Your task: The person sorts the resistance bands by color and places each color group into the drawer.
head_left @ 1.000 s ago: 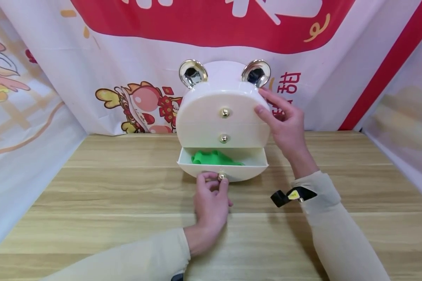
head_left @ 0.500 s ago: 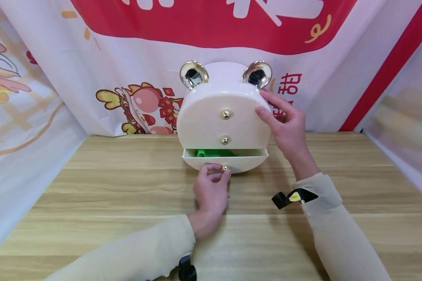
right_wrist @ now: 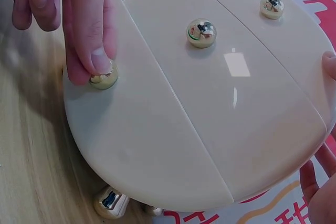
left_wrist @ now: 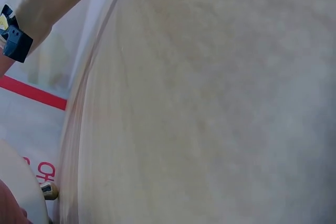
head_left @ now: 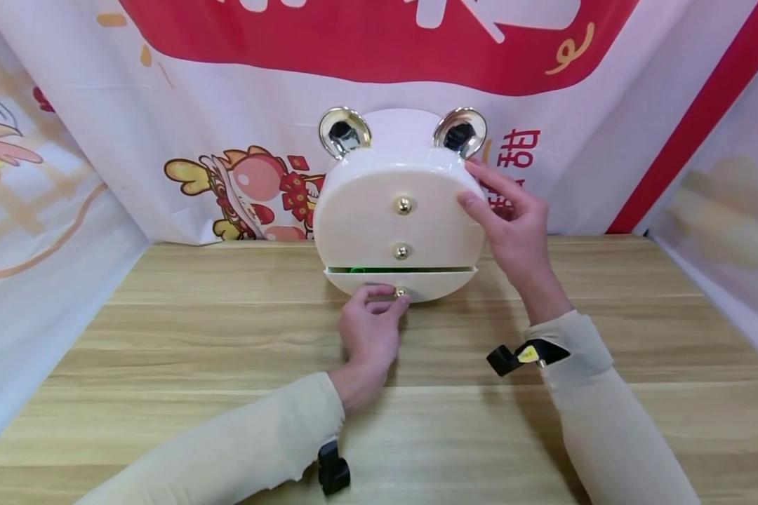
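A white, rounded drawer box with two gold-rimmed frog eyes on top stands on the table. Its bottom drawer sticks out slightly, and a sliver of something green shows through the narrow gap. My left hand pinches the drawer's gold knob between thumb and fingers, plainly seen in the right wrist view. My right hand grips the box's upper right side, thumb on the front face and fingers around the edge. The left wrist view catches only part of the box.
The wood-grain table extends around the box. Printed white and red cloth hangs close behind it and along both sides. Two more gold knobs, including the middle knob, sit on the upper drawers.
The bottom drawer has slid inward, from well out to nearly closed, with my left hand moving along on its knob. The green thing is now mostly hidden. My right hand stays put.
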`<action>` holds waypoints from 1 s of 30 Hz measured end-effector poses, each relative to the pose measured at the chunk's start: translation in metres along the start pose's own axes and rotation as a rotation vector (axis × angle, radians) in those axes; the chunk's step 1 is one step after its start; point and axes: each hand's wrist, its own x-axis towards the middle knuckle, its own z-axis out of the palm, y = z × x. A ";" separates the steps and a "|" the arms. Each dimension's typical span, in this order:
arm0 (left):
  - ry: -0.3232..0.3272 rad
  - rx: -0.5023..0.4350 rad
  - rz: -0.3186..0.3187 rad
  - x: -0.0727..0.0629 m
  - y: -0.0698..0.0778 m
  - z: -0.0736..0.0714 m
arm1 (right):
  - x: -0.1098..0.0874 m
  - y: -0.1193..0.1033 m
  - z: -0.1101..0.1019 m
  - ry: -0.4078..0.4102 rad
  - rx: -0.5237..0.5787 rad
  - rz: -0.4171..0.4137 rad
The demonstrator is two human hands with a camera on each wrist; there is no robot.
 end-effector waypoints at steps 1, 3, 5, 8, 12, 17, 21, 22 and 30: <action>0.002 0.009 0.007 0.001 0.000 0.000 | 0.000 0.000 0.000 0.001 0.000 0.002; 0.001 0.023 0.017 0.002 0.000 0.000 | -0.001 0.000 0.000 0.003 -0.002 0.005; -0.001 0.038 0.026 0.003 0.000 -0.001 | -0.001 -0.001 -0.001 0.004 -0.002 0.007; -0.006 0.048 0.027 0.004 0.003 -0.001 | -0.001 -0.002 -0.001 0.002 0.001 0.008; -0.014 0.055 0.020 0.007 0.005 -0.002 | -0.001 -0.002 -0.002 -0.001 0.006 0.006; -0.017 0.059 0.025 0.009 0.005 -0.003 | 0.000 -0.002 -0.002 -0.003 0.008 0.005; -0.021 0.060 0.021 0.010 0.006 -0.005 | 0.000 -0.001 -0.002 -0.004 0.010 0.003; -0.022 0.063 0.017 0.010 0.007 -0.005 | 0.000 -0.001 -0.002 -0.004 0.009 0.002; -0.056 0.064 -0.035 0.013 0.010 -0.007 | 0.001 -0.002 -0.001 0.001 0.030 0.006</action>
